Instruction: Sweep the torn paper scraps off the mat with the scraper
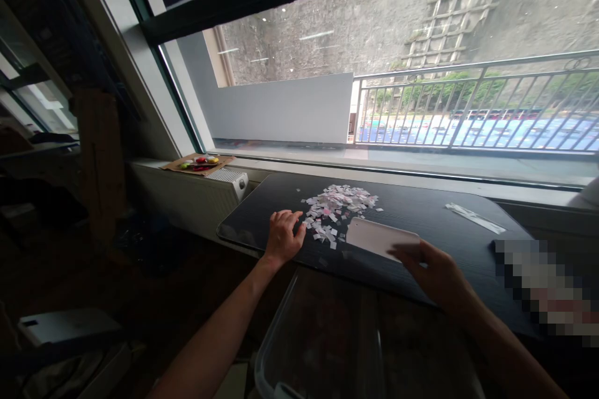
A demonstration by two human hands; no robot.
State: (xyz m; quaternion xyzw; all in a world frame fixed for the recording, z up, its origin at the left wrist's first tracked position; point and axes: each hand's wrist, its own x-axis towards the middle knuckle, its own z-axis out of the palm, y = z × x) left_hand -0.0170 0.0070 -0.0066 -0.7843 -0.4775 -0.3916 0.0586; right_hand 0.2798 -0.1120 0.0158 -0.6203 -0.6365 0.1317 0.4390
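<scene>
A loose heap of small pale paper squares [340, 199] lies on a dark table [281, 190], with several scattered pieces toward the near edge. My left hand [284, 238] is at the left side of these pieces, palm down, fingers loosely bent and thumb apart, with nothing visible in it. In my right hand [435, 265] I grip the right end of a pale, flat rectangular board [381, 239] with rounded corners. Its far left end comes close to the nearer paper squares. Whether the board touches the table cannot be made out.
A clear plastic bin [276, 336] stands below the table's near edge. Pale strips [475, 218] lie on the table's right, near a pixelated patch. A radiator [224, 190] and a brown board with colourful items [199, 163] are left, by the window.
</scene>
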